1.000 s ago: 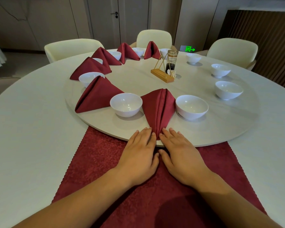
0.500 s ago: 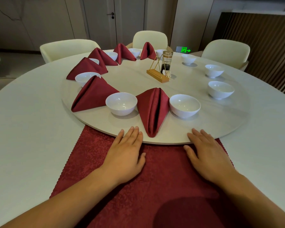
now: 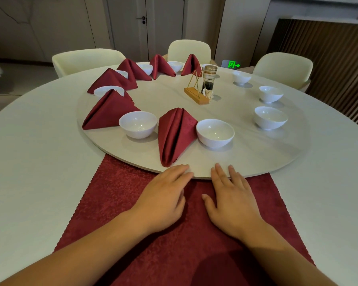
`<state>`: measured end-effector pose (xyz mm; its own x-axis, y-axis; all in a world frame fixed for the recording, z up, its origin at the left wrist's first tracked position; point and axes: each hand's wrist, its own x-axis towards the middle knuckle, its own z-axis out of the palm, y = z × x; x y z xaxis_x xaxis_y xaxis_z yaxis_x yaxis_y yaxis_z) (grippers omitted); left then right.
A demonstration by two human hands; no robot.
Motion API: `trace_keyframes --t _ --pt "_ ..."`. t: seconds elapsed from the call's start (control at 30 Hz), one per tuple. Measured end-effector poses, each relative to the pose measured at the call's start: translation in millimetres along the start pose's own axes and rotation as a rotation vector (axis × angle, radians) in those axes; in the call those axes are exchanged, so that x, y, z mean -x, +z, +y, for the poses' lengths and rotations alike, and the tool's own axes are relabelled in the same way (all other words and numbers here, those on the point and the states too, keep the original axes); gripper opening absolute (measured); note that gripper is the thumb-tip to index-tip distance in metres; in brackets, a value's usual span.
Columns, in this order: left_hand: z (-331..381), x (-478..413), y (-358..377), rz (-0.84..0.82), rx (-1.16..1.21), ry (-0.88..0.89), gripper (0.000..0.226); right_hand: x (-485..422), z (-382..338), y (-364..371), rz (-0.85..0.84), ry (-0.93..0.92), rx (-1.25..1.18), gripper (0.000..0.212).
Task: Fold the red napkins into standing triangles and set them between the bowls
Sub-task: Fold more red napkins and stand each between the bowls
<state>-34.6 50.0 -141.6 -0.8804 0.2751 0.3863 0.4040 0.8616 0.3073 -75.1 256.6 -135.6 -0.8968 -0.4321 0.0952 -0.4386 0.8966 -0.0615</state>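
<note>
A flat red napkin [image 3: 120, 195] lies spread on the table in front of me, its far edge tucked under the round turntable [image 3: 256, 153]. My left hand [image 3: 163, 197] and my right hand [image 3: 234, 201] rest flat on it, fingers straight, fingertips touching the turntable's near rim. Just beyond them a folded red napkin [image 3: 175, 133] stands as a triangle between two white bowls [image 3: 138, 124] [image 3: 215, 133]. Several more folded napkins [image 3: 109, 109] alternate with bowls along the turntable's left and far side.
Three white bowls [image 3: 270, 117] [image 3: 270, 93] [image 3: 241, 77] stand on the turntable's right side with no napkins between them. A wooden holder with a gold wire frame [image 3: 196, 93] and a glass jar [image 3: 209, 81] stand near the centre. Cream chairs [image 3: 283, 67] ring the table.
My hands spread apart across the flat napkin, then came back towards each other. The turntable has turned slightly clockwise, carrying the nearest folded napkin and bowls leftward.
</note>
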Motion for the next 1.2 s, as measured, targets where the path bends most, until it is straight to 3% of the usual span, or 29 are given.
trace_keyframes --t 0.13,0.23,0.33,0.57,0.77,0.97,1.2 --pt "-4.2 -6.8 7.5 -0.178 -0.028 -0.002 0.069 2.5 -9.2 5.1 0.041 -0.118 -0.113 0.079" --pt "-12.5 0.6 8.0 -0.181 -0.138 -0.068 0.071 2.8 -5.6 2.4 0.023 -0.230 -0.312 0.068" --pt "-22.2 10.9 2.5 -0.172 -0.226 -0.120 0.073 1.5 8.2 -4.3 0.047 -0.204 -0.458 0.061" --pt "-30.1 15.7 -7.3 -0.133 -0.271 -0.277 0.081 -4.1 59.2 -0.9 0.024 0.023 -0.212 0.066" --pt "-17.4 5.9 -2.2 -0.198 -0.184 -0.118 0.077 -4.7 42.3 1.8 -0.008 -0.063 -0.221 0.085" --pt "-20.0 8.1 -1.3 -0.226 -0.244 -0.173 0.070 -1.2 41.6 0.9 0.001 -0.069 -0.158 0.068" --pt "-26.9 12.4 -4.0 -0.226 -0.300 -0.217 0.091 -4.6 23.3 3.9 0.000 -0.126 -0.163 0.065"
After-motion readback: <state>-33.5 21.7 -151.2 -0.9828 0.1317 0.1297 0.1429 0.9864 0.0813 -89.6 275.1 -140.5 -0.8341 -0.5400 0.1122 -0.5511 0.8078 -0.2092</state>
